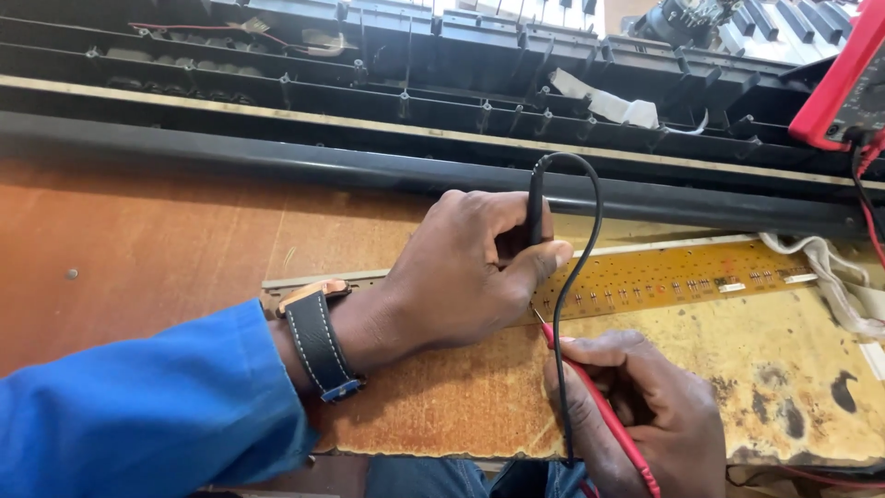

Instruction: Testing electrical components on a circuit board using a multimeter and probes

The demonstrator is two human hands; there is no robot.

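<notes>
Step in hand, as I judge it: you are probing the long yellow circuit strip [682, 277] with both meter leads at once. Your left hand [470, 267] pinches the black probe [536, 207] upright between thumb and fingers, tip down at the strip's near edge. Your right hand [641, 410] is curled around the red probe [599, 406], slanted up and left, its bare metal tip touching the strip just beside the black one.

The strip lies flat, running left to right across the stained, worn board [793, 387], in the middle of the scene. It is thin and rigid-looking, dotted with rows of small pads and components.

Next move likely calls for steady tips and a small shift along the row, one pad at a time, without bridging neighbours.

The red meter [843, 78] sits far right, leads trailing to it. The black plastic keyboard frame [369, 120], ribbed and slotted, spans the far side. The wooden table [138, 240] is smooth and reddish.
</notes>
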